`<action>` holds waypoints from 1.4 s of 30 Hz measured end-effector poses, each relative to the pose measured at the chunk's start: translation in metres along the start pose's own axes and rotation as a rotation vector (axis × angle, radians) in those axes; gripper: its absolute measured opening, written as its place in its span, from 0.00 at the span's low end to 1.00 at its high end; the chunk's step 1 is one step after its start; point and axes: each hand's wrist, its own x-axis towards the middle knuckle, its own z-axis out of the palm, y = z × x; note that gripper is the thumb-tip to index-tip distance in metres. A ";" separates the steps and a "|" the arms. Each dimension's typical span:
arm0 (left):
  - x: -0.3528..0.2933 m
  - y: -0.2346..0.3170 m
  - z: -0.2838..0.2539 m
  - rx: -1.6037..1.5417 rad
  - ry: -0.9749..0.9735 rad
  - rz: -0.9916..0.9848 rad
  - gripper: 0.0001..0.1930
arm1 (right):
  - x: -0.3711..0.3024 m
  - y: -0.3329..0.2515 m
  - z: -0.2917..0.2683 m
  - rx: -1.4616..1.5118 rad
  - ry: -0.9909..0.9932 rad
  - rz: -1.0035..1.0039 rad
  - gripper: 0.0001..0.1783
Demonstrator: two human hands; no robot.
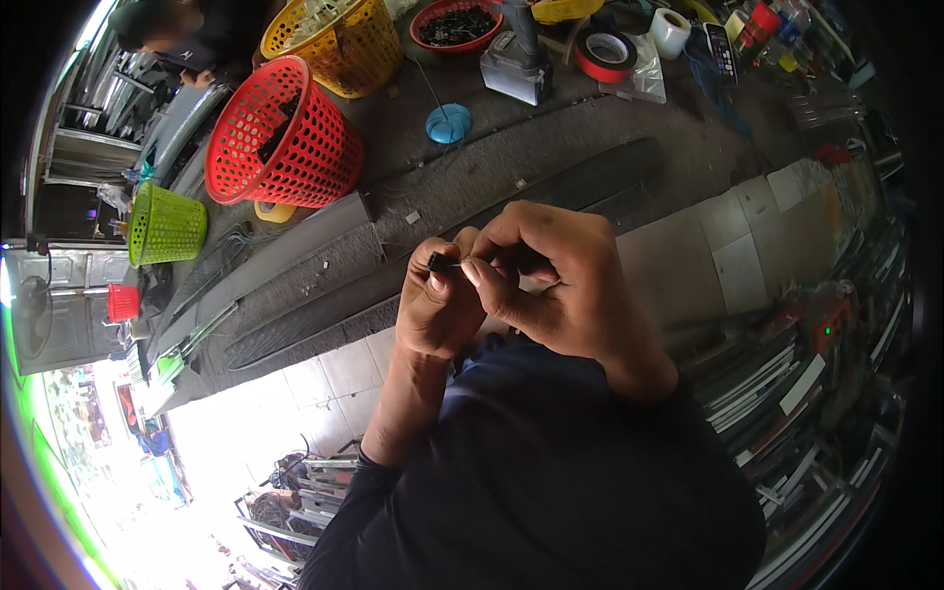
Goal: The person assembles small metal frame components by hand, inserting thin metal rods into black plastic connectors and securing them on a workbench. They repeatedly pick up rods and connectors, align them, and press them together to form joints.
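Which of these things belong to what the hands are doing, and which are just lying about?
In use:
- Small black piece, held in the left hand
- Right hand, fingertips close beside it

Apparently just lying about, untouched:
- Large red basket
- Green basket
- Tape roll
- Blue disc

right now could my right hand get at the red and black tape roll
Probably yes, with a stretch: nothing seems to stand between the right hand and the tape roll, though it is busy at the small black piece in the left hand.
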 end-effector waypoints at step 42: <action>-0.020 0.013 0.006 0.391 0.138 0.161 0.12 | -0.015 0.008 0.011 -0.078 -0.075 -0.113 0.11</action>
